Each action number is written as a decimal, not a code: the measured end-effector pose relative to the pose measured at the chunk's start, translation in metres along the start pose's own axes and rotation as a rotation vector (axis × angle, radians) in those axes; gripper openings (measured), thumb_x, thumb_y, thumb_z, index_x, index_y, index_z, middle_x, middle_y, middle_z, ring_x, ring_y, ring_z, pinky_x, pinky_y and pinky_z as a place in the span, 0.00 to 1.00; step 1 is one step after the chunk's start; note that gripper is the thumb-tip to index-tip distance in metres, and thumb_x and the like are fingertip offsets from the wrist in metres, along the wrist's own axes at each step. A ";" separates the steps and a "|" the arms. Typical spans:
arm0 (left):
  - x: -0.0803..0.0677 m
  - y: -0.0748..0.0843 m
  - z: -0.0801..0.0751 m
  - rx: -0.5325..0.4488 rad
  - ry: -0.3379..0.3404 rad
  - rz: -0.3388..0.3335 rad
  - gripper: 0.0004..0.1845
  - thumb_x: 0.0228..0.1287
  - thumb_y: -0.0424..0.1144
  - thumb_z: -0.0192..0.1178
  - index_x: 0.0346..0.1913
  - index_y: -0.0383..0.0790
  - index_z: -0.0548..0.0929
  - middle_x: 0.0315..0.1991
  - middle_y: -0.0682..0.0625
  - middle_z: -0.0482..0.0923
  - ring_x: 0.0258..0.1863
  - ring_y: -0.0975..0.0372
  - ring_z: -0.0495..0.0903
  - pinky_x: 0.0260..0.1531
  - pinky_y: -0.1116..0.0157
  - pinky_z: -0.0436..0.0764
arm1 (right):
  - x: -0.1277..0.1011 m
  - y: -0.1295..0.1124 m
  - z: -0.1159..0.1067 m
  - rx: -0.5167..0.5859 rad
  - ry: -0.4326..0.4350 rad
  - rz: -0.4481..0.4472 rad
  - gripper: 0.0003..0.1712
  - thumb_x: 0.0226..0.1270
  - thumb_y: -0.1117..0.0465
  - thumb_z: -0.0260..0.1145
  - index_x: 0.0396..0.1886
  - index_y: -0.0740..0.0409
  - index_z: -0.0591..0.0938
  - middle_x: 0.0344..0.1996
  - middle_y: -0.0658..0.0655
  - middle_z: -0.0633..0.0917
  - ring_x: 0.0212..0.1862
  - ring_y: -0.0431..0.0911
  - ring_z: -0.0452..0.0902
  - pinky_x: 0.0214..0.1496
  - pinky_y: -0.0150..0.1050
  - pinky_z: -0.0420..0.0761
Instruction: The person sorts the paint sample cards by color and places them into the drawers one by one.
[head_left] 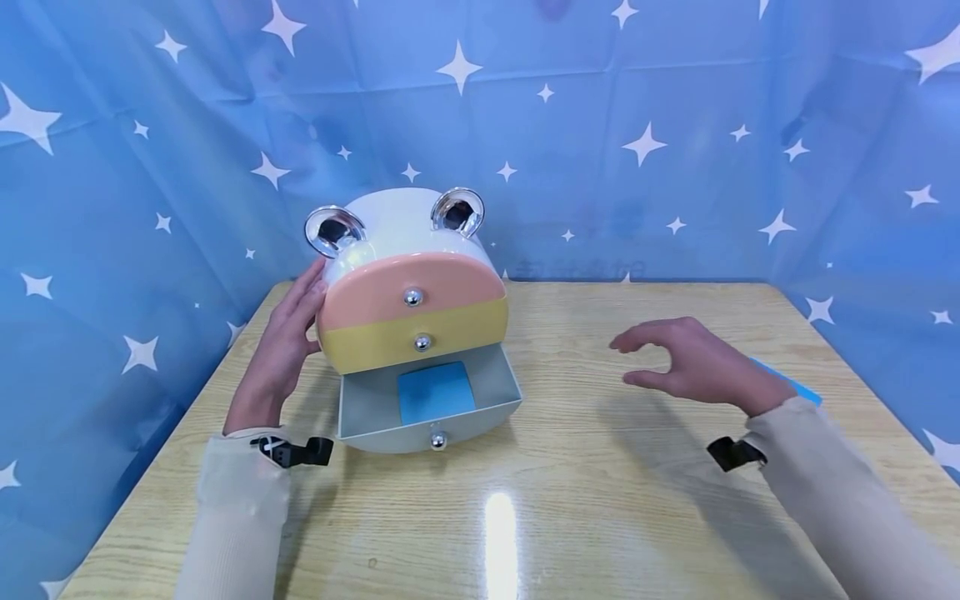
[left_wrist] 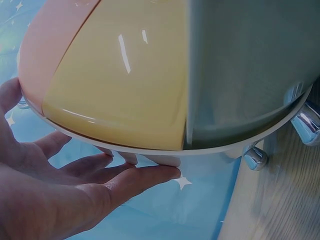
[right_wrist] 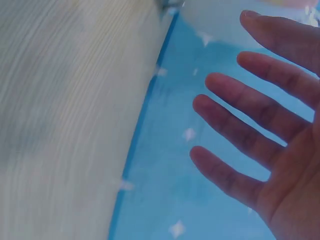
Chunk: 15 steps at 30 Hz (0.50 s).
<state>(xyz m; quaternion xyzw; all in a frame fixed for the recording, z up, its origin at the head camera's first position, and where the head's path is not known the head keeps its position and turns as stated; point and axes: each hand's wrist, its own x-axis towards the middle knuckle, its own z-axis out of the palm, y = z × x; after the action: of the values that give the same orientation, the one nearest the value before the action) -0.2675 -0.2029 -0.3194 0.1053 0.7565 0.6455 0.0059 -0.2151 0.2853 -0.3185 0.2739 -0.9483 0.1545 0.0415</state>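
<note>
On the wooden table (head_left: 600,500) stood a round drawer box (head_left: 408,275) with its bottom drawer (head_left: 427,408) pulled out, a blue pad (head_left: 437,392) inside; the left hand (head_left: 281,350) pressed straight fingers (left_wrist: 135,180) against the box's side, while the right hand (head_left: 697,362) hovered empty well apart, fingers (right_wrist: 240,135) spread.

The right hand (right_wrist: 280,140) is spreading its fingers (right_wrist: 235,112) straight and apart, holding nothing. Behind them the blue star-printed cloth (right_wrist: 165,190) is filling the middle of the view, and the wooden table (right_wrist: 65,115) is running along it, its edge meeting the cloth.
</note>
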 end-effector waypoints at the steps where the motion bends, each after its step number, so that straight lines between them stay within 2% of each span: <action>1: 0.000 0.000 0.000 0.002 0.001 -0.001 0.33 0.78 0.61 0.40 0.80 0.67 0.48 0.83 0.52 0.43 0.82 0.48 0.48 0.66 0.31 0.62 | -0.005 0.006 -0.001 -0.014 0.012 0.010 0.20 0.63 0.55 0.74 0.54 0.50 0.85 0.52 0.51 0.88 0.52 0.49 0.85 0.53 0.51 0.83; 4: 0.000 -0.001 -0.001 0.003 0.004 -0.003 0.33 0.77 0.61 0.40 0.80 0.67 0.48 0.83 0.52 0.43 0.82 0.48 0.48 0.67 0.30 0.62 | -0.019 0.023 -0.002 -0.042 0.037 0.053 0.20 0.61 0.55 0.75 0.54 0.50 0.85 0.50 0.51 0.89 0.49 0.49 0.85 0.50 0.51 0.83; 8: 0.000 -0.001 -0.001 0.004 0.006 -0.003 0.32 0.78 0.61 0.40 0.80 0.67 0.48 0.83 0.52 0.42 0.82 0.48 0.47 0.67 0.29 0.61 | -0.037 0.045 -0.001 -0.053 0.035 0.136 0.21 0.60 0.57 0.76 0.53 0.52 0.85 0.49 0.54 0.89 0.48 0.53 0.85 0.50 0.55 0.83; 15: 0.002 -0.002 0.000 0.004 0.004 0.011 0.32 0.78 0.61 0.41 0.80 0.66 0.49 0.83 0.51 0.42 0.82 0.48 0.47 0.66 0.28 0.60 | -0.065 0.079 0.008 -0.090 -0.044 0.261 0.30 0.59 0.53 0.76 0.59 0.59 0.81 0.56 0.67 0.83 0.55 0.63 0.80 0.50 0.59 0.81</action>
<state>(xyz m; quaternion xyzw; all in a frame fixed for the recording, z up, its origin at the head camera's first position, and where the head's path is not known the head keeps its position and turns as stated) -0.2699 -0.2033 -0.3214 0.1083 0.7572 0.6441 0.0007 -0.2022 0.3790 -0.3581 0.1492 -0.9826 0.1101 0.0126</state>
